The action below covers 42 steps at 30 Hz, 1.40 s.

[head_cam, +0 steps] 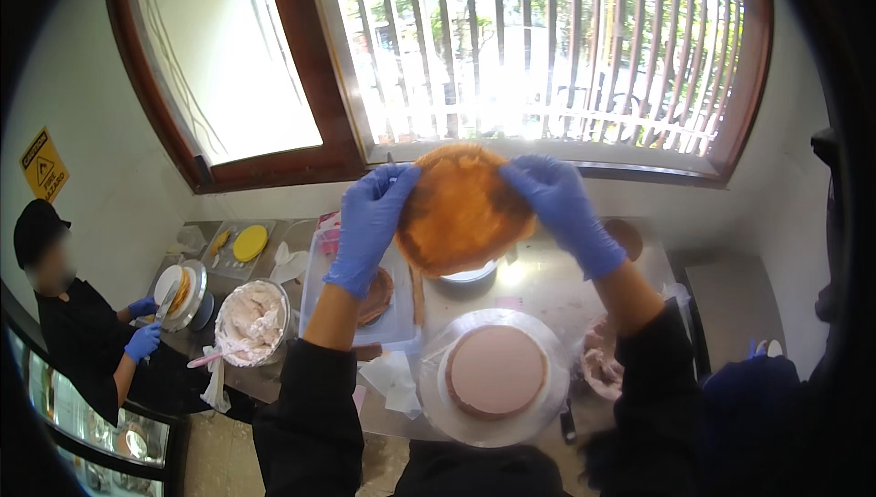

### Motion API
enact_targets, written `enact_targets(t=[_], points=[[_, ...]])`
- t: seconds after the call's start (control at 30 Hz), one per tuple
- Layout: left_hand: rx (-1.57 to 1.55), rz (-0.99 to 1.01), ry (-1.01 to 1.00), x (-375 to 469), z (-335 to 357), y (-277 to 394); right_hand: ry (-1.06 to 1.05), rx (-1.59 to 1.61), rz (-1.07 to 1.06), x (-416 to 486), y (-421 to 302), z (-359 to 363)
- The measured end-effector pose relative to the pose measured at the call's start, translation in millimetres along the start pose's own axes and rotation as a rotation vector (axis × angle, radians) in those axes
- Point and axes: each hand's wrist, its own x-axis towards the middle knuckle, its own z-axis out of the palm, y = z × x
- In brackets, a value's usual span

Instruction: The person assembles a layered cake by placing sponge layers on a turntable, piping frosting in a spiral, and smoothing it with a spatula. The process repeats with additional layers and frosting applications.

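Observation:
Both my hands wear blue gloves and hold up a thin, round, orange-brown cake layer (pixel 465 216) in front of the window. My left hand (pixel 376 216) pinches its left edge, and my right hand (pixel 561 206) grips its upper right edge. Light from behind shows through the layer, with darker patches near both sides. Below it, nearer my body, a round cake (pixel 497 372) with a smooth pinkish-brown top stands on a round turntable (pixel 494 428). Part of a pale round object shows just beneath the held layer.
A plastic tub (pixel 315 291) with brown cake layers is at left, beside a bowl of pinkish cream (pixel 252 322). Another bowl of cream (pixel 602 360) is partly behind my right arm. At far left, a co-worker (pixel 82 333) works on a cake (pixel 179 288).

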Motion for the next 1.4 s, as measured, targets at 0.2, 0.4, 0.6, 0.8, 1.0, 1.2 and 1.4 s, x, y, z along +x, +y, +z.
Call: enact_targets(t=[0.2, 0.4, 0.6, 0.8, 1.0, 1.2, 1.4], points=[[0.053, -0.11, 0.014, -20, -66, -76, -0.087, -0.006, 0.193, 0, 89, 59], [0.078, -0.397, -0.038, -6, -129, -227, -0.072, -0.29, 0.31, 21, 204, 95], [0.161, -0.931, 0.291, -27, -250, -391, -0.08, -0.755, 0.017, 65, 271, 155], [-0.134, -1.097, 0.426, -73, -266, -468, -0.496, -0.493, 0.169, 71, 312, 276], [-0.28, -1.031, 0.401, -62, -258, -459, -0.565, -0.479, 0.277, 45, 360, 326], [-0.353, -0.932, 0.286, -55, -251, -433, -0.381, -0.318, 0.484, 38, 367, 332], [-0.229, -0.935, 0.228, -31, -233, -399, -0.326, -0.297, 0.702, 45, 379, 320]])
